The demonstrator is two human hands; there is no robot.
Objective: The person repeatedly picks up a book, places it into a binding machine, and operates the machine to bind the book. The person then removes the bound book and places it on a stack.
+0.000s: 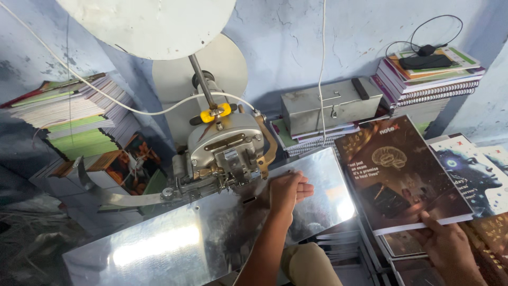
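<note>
Left hand [288, 191] flat, palm down on shiny metal table [174, 243] near its far right edge, fingers loosely extended together, holding nothing. Grey stitching machine [225, 153] just left of hand at table's far edge. Right hand [450, 249] grips near edge of dark-covered notebook [399, 172], thumb on top, book lifted off right of table, above stack of notebooks [391, 249]. Metal box [330, 105] behind, against wall.

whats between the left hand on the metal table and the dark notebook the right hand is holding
In the head view, only bare shiny metal table lies between the left hand and the dark notebook, which the right hand holds at its lower edge.
</note>
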